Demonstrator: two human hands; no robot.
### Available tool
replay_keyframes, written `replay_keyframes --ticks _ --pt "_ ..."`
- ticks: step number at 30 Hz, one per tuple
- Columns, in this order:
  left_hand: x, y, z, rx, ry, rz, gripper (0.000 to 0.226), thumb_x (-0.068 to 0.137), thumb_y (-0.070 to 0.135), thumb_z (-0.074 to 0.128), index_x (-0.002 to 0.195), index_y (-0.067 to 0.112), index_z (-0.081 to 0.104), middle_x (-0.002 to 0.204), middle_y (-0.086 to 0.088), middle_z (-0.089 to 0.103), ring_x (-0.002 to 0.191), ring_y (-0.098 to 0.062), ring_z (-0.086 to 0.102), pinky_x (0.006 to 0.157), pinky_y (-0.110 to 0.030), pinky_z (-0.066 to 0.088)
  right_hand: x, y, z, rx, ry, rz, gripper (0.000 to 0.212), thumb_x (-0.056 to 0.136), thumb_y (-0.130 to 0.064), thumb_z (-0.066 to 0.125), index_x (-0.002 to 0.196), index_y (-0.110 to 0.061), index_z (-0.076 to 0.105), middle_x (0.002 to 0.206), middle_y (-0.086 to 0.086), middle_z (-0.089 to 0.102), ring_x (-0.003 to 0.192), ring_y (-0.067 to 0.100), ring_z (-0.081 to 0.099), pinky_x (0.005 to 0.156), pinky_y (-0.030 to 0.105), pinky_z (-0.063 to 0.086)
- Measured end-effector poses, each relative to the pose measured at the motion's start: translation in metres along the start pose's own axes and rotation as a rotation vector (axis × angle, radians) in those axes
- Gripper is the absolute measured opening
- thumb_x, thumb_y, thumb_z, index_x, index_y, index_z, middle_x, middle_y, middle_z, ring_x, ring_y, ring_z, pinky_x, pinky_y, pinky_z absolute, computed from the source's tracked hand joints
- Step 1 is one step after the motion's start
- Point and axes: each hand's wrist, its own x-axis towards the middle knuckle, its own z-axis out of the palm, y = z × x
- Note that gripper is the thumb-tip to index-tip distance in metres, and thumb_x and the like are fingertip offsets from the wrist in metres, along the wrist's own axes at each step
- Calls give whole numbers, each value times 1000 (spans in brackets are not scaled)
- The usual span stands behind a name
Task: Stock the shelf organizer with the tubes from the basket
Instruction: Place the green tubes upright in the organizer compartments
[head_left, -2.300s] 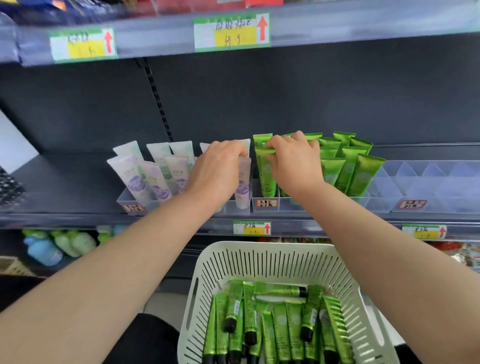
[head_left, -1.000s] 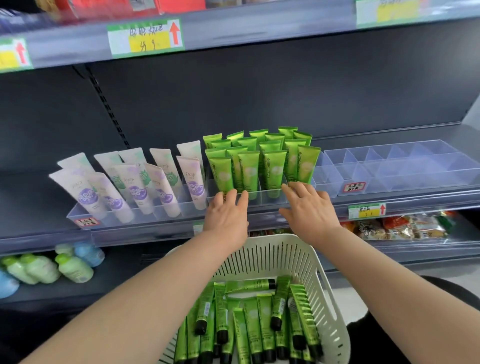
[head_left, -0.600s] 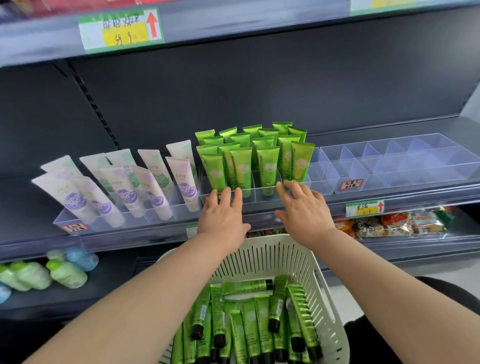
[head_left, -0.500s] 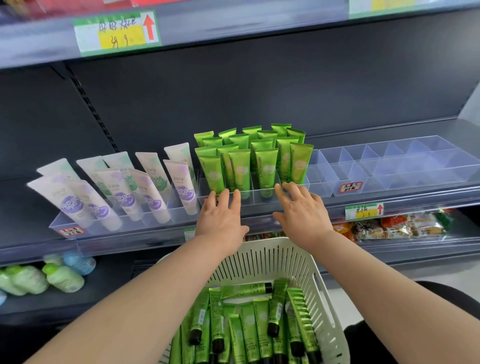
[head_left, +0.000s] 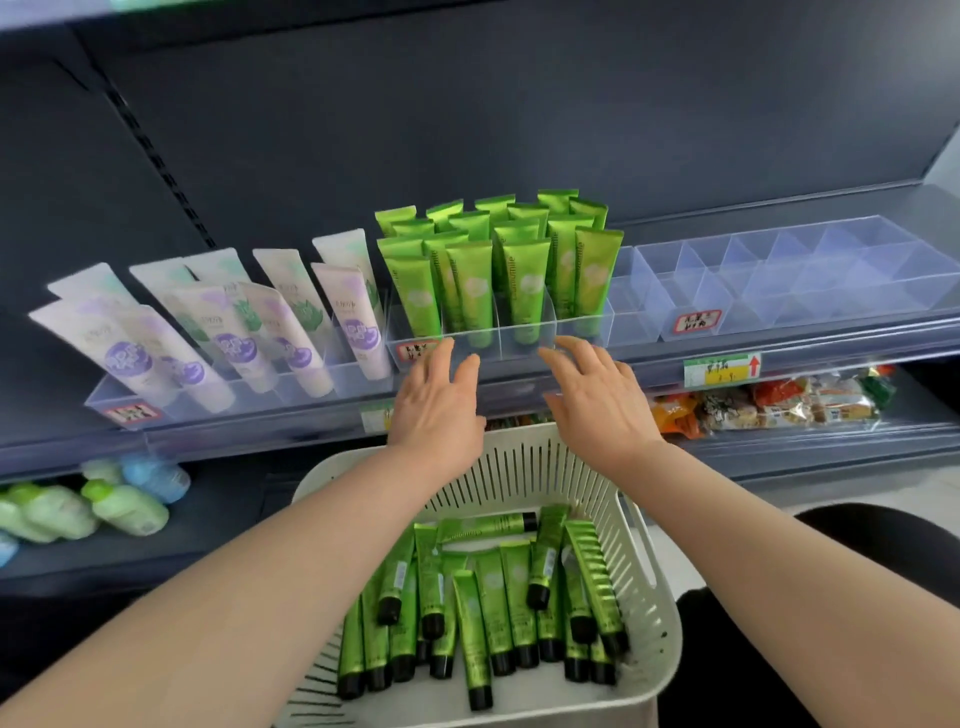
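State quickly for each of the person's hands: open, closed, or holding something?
Left hand: open, fingers straight, holding nothing, at the front of the organizer.
Right hand: open, fingers spread, holding nothing, at the same front wall.

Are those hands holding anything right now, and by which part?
Nothing is held. The left hand and right hand are open, fingers straight, near the front of the clear organizer.

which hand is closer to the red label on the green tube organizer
Left. The left hand has its fingertips right beside the red label; the right hand is farther right along the organizer front.
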Motion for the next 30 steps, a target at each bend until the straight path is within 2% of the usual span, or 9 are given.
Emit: replay_keyframes --ticks 3,5,11,15,17,21,25,28,30 --pt "-16 -3 18 -36 17 47 54 94 19 56 145 19 36 153 -5 26 136 -27 29 107 -40 33 -23 -4 22 -5 -22 -53 45 87 -14 56 131 -20 52 129 2 50 118 28 48 90 43 41" --pt "-26 -8 32 -47 -16 73 47 94 14 55 139 20 45 145 -1 37 130 -22 35 105 -37 38 -36 -5 40 -22 -108 -73 44 85 -12 58 127 -23 55 122 0 54 115 26 50 90 41 42" --pt "-47 -18 67 -47 -89 138 44 90 2 56 129 22 56 136 3 47 123 -17 42 102 -34 41 -59 -11 81 13 -559 18 53 81 8 50 127 -17 52 117 5 55 107 27 55 84 38 49" --pt "-53 -28 86 -112 -180 149 41 93 4 54 130 22 56 134 4 49 123 -14 43 106 -31 37 -67 -18 111 -48 -785 85 45 86 4 48 127 -14 51 118 10 60 105 29 59 80 38 48" --pt "-57 -33 94 -150 -238 150 39 94 6 54 130 22 55 133 5 49 124 -13 43 106 -32 39 -72 -20 128 -52 -832 112 45 87 1 49 130 -12 46 121 12 60 109 30 59 85 38 49" --pt "-65 -42 108 -178 -299 126 39 95 6 55 129 24 56 133 6 49 122 -12 44 102 -32 44 -81 -29 151 -30 -829 235 39 95 -23 49 130 -11 39 111 11 60 100 28 60 73 36 46" --pt "-70 -51 117 -198 -309 112 35 95 9 55 128 22 57 134 6 49 123 -12 44 102 -28 39 -78 -43 163 -79 -786 366 70 86 -50 58 136 -11 27 119 11 52 98 26 59 68 35 46" --pt "-72 -58 121 -240 -303 88 34 96 10 54 127 23 58 134 8 48 122 -9 45 99 -24 40 -74 -52 169 -61 -820 475 88 86 -36 62 148 -5 6 136 21 37 103 27 58 66 31 49" --pt "-71 -63 123 -252 -301 53 33 96 11 53 127 24 58 135 9 47 122 -9 45 96 -23 42 -74 -56 172 -8 -859 527 92 86 -20 59 149 -5 -7 133 23 38 105 29 56 75 31 53"
